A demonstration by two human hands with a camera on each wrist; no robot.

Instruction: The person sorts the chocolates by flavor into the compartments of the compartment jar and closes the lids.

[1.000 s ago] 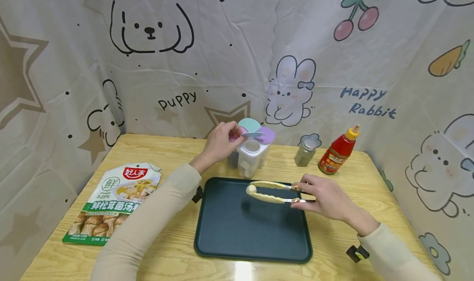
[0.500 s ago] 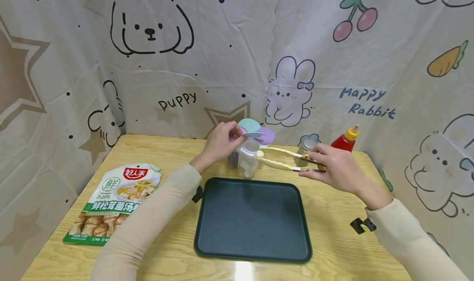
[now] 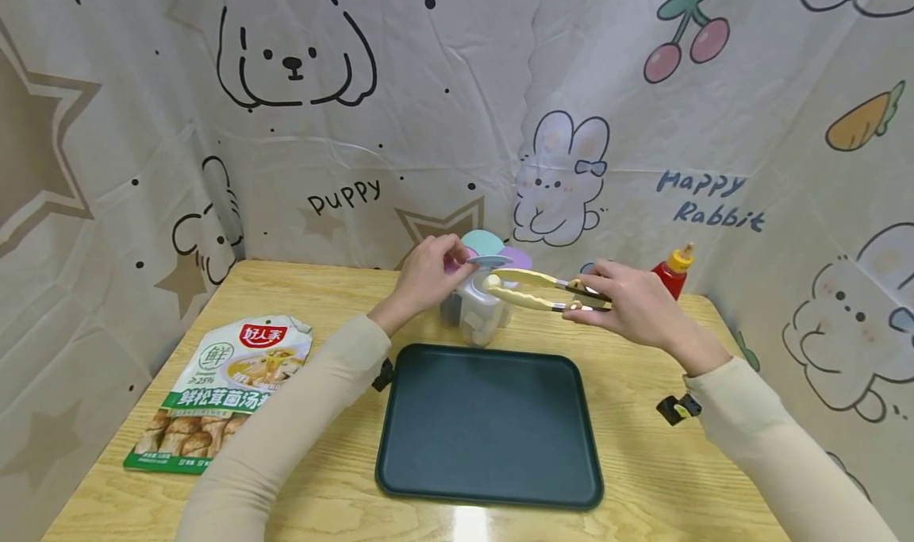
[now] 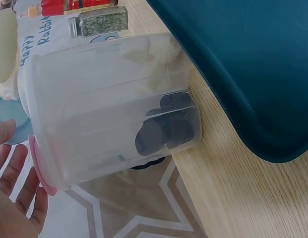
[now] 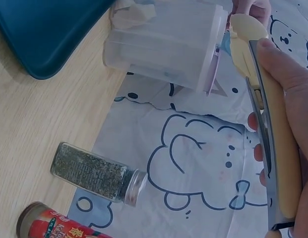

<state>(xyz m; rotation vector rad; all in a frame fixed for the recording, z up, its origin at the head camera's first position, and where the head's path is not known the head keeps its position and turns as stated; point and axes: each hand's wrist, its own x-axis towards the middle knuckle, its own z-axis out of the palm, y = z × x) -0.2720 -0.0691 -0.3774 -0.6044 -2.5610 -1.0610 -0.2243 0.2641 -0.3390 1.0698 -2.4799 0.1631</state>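
Note:
A clear compartmented storage container (image 4: 109,99) with pastel flip lids stands behind the tray. Dark round pieces (image 4: 166,126) and pale pieces (image 4: 156,52) lie in separate compartments. My left hand (image 3: 431,272) pinches the raised light-blue lid (image 3: 491,261) at the container's top. The right hand (image 3: 628,302) grips yellow-tipped tongs (image 3: 531,288) by their dark handles. Between the tong tips sits a small whitish round piece (image 3: 493,283), over the container's front opening; whether it touches the rim I cannot tell. In the right wrist view the tongs (image 5: 270,129) run along the palm.
A dark green tray (image 3: 489,427) lies in front of the container. On the left is a soup-seasoning pouch (image 3: 207,395). A glass jar of dried herbs (image 5: 96,171) and a red sauce bottle (image 3: 671,276) stand at the back right, partly behind my right hand.
My right hand has carried the tongs with the whitish piece up from over the tray to the container's opening, lastly shifting slightly left. The left hand stays at the lid.

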